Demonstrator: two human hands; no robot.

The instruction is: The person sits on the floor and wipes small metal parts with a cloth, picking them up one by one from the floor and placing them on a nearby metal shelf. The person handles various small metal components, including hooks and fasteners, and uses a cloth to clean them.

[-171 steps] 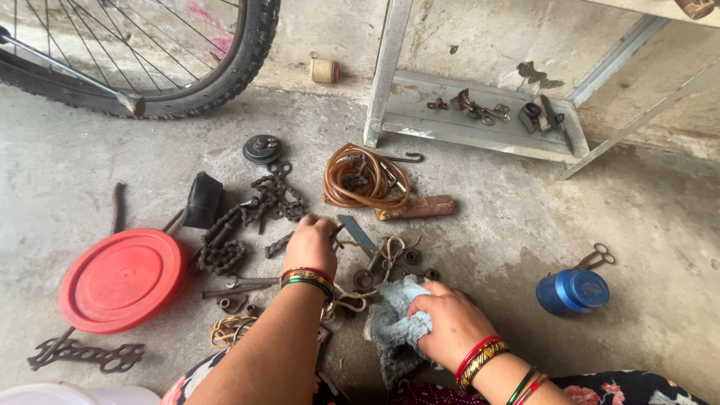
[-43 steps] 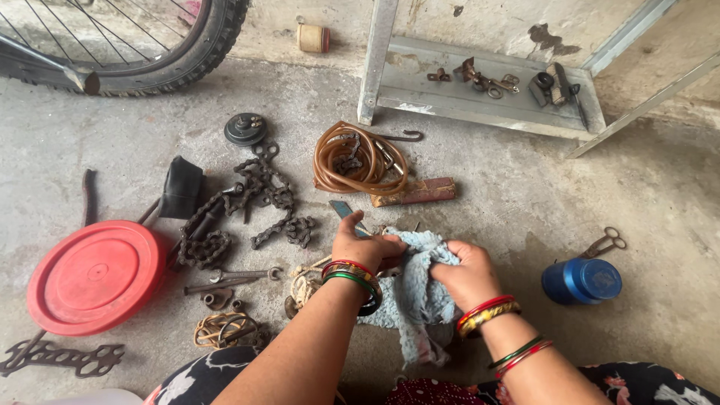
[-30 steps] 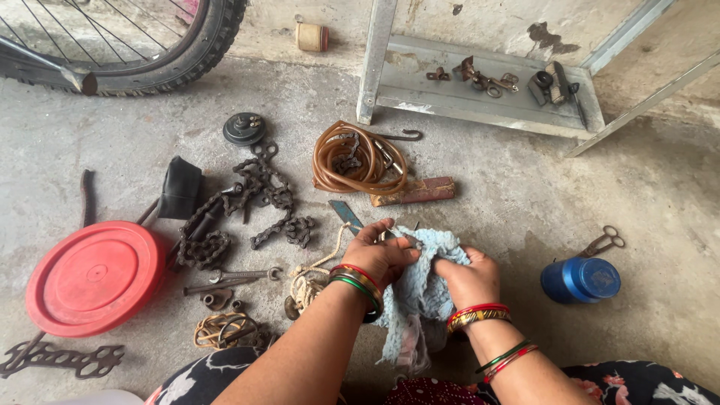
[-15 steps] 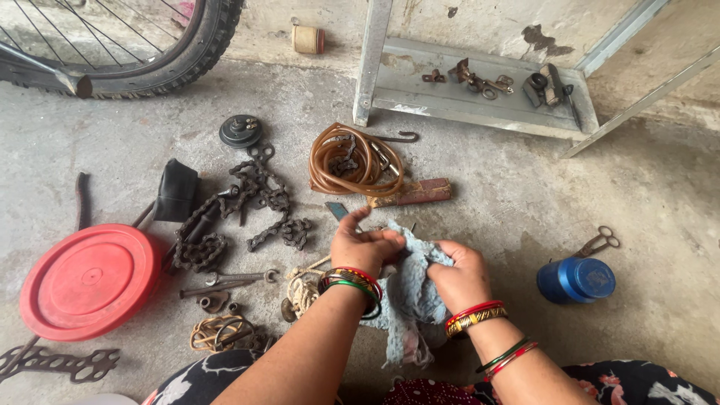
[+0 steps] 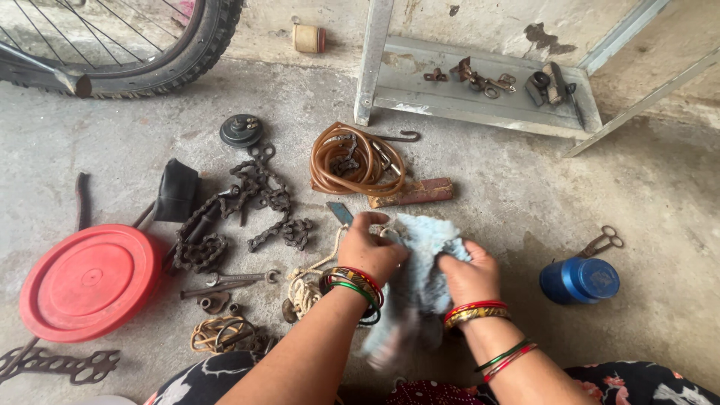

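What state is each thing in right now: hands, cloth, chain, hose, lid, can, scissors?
left hand: fingers closed on the cloth
right hand: fingers closed on the cloth
pale blue cloth: bunched, held off the floor between both hands
bicycle chain: rusty, loose heap on the floor
brown hose: coiled, on the floor
red lid: flat on the floor
blue can: on its side
scissors: shut, beside the can

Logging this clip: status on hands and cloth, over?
Left hand and right hand both gripping the blue cloth. Cloth bunched between them, off the floor. Chain, rope close left.
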